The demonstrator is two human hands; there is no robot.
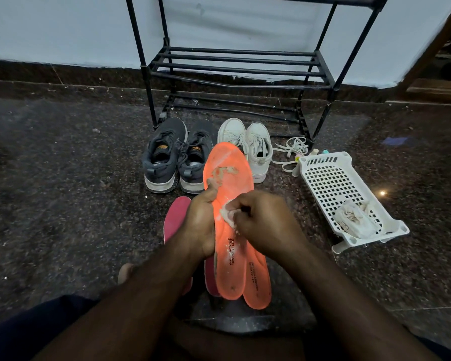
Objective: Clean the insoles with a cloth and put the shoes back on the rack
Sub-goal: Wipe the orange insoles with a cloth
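My left hand [202, 222] grips an orange insole [229, 194] by its left edge and holds it up, toe end away from me. A worn, dirty patch shows near its toe. My right hand [264, 222] pinches a small whitish cloth [228, 213] against the insole's middle. A second orange insole [258, 285] lies on the floor beneath, and pink insoles [175, 217] lie to the left, partly hidden by my arm. A dark grey pair of shoes [177, 160] and a white pair of shoes [250, 147] stand in front of the black shoe rack [235, 71].
A white plastic basket [326, 175] lies on the floor to the right, with crumpled cloths [354, 220] inside. Loose white laces [292, 149] and small bottles [315, 151] sit between it and the rack. The floor is dark speckled stone; a pale wall stands behind the rack.
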